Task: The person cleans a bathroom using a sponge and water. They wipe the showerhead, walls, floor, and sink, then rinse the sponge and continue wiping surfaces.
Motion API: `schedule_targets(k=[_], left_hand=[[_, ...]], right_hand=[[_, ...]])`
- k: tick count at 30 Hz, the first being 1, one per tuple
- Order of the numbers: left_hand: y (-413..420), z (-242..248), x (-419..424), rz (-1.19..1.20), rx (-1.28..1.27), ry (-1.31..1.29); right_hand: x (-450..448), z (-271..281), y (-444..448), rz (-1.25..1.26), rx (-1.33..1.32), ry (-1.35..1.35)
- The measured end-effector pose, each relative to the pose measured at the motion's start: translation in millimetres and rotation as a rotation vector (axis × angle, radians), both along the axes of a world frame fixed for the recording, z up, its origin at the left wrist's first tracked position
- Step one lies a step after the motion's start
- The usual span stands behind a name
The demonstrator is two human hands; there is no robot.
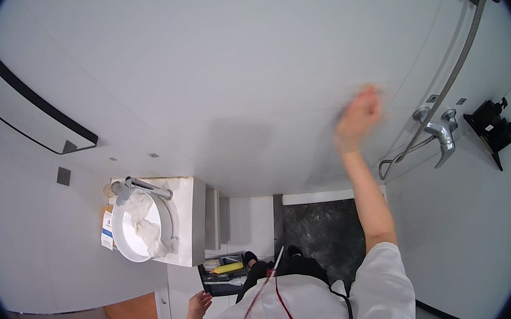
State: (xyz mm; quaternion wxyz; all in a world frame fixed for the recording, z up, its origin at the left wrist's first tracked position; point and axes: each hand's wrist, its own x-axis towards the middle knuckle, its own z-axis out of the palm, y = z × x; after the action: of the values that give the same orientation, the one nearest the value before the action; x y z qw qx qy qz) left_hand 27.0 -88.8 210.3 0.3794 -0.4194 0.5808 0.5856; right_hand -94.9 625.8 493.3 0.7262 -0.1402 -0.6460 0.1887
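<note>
Against the white wall panel (265, 75), left of the shower mixer, my right hand (360, 117) is raised and blurred. A faint pale edge shows at its fingertips, and I cannot tell whether it holds something. Low in the picture, my left hand (200, 302) hangs with its fingers loosely bent and nothing seen in it. A dark tray (221, 292) with a yellow bottle (228, 267) and cleaning tools stands on the floor just above that hand.
A white basin (121, 238) with crumpled cloths (148, 232) is at the left, under a chrome tap (148, 188). A chrome shower mixer (440, 131), a metal hose (460, 60) and black pump bottles (499, 133) on a corner shelf are at the right. A black-framed mirror (30, 105) hangs far left.
</note>
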Motion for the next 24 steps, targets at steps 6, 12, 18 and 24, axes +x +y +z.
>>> schedule_targets(k=[6,12,18,24], left_hand=[[4,18,29,-0.052,-0.073,0.014],[0,-1,-9,-0.096,-0.006,0.101],[27,21,-67,-0.215,-0.008,0.175],[59,38,-100,-0.142,0.068,0.347]], right_hand=[[19,93,22,-0.367,0.520,-0.337],[28,64,9,-0.296,0.565,-0.442],[28,142,15,-0.403,0.374,-0.313],[31,63,5,-0.236,0.597,-0.414]])
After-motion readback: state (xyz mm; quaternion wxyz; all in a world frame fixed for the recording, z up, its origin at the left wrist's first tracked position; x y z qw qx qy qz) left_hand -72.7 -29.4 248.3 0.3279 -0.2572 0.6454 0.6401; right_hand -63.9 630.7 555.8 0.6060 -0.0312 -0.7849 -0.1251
